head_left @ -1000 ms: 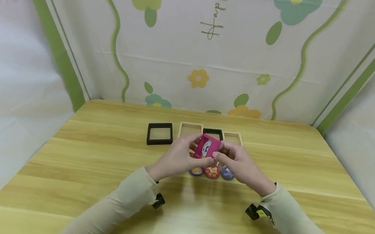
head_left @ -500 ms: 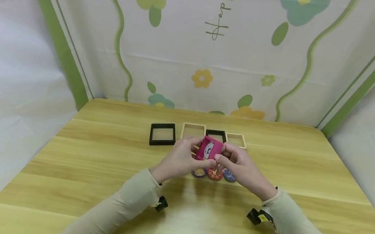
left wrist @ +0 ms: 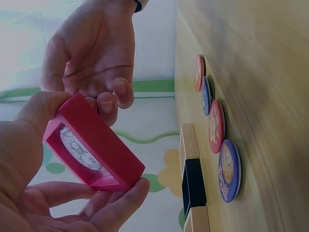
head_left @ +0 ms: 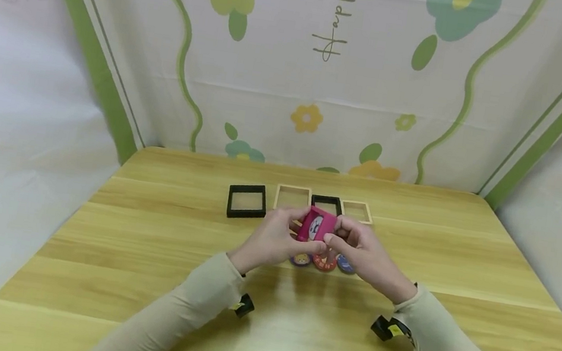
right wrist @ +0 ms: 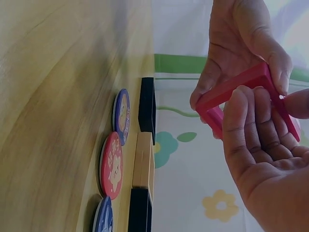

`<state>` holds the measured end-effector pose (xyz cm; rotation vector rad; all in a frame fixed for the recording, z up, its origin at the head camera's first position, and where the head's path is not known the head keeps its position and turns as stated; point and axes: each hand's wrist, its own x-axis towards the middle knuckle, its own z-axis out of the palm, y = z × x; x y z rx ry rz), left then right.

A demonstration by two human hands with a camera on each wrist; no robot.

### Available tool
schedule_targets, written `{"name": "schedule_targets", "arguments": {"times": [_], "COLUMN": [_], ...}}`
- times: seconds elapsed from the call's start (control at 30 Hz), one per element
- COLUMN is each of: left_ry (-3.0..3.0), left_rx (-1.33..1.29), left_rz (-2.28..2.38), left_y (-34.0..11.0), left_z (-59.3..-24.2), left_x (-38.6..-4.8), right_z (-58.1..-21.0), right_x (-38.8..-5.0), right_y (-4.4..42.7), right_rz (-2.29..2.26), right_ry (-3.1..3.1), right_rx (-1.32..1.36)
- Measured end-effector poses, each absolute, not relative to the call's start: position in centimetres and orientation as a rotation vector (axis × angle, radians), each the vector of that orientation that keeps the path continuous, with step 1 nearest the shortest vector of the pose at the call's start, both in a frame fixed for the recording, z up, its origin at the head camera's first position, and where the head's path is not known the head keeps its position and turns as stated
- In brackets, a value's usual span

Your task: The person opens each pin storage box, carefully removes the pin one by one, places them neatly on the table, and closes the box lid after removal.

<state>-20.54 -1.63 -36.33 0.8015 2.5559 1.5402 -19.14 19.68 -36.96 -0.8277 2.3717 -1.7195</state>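
Observation:
My left hand (head_left: pixel 274 239) grips a small pink frame (head_left: pixel 327 225) above the table, thumb on one end and fingers on the other, as the left wrist view shows. Inside the frame (left wrist: pixel 106 140) is a pale round piece with a printed figure (left wrist: pixel 77 145). Against the frame's right side, my right hand (head_left: pixel 364 254) holds its edge between thumb and fingers. Below the hands lie round printed badges: a purple one (left wrist: pixel 229 170), a red one (left wrist: pixel 217 126), a blue one (left wrist: pixel 206 95) and an orange-red one (left wrist: pixel 199 73); the last is hidden in the head view.
Behind the hands stand a black frame (head_left: pixel 245 214), a larger light wooden frame (head_left: pixel 295 188), a second black frame (head_left: pixel 327 198) and a smaller wooden frame (head_left: pixel 356 220). A flowered cloth (head_left: pixel 264 65) hangs behind the wooden table (head_left: pixel 144 228).
The head view has shifted slightly, so everything sits a little farther right. Both hands keep holding the pink frame, which has turned only slightly.

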Motion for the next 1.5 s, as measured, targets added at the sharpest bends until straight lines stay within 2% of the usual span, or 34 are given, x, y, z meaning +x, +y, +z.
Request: {"name": "schedule_targets", "arguments": {"times": [0.63, 0.97, 1.2, 1.5], "left_ry": [2.548, 2.538, 2.575, 2.69], "left_rx": [0.825, 0.751, 0.831, 0.92], "left_rz": [1.515, 1.544, 1.568, 1.352], "left_y": [-1.7, -1.5, -1.6, -2.4], "left_z": [-36.2, -36.1, -35.5, -35.3], "left_x": [-20.5, -20.1, -19.8, -20.2], "right_z": [-37.3, -37.3, -37.2, -37.1], "right_x": [-19.2, -18.9, -19.0, -19.3], "right_y": [19.8, 19.6, 19.9, 19.6], "right_rz": [-1.794, -1.88, -1.886, -1.765], "right_ry": [2.271, 2.072, 2.036, 2.227], "right_rx": [-0.897, -0.887, -0.974, -0.733]}}
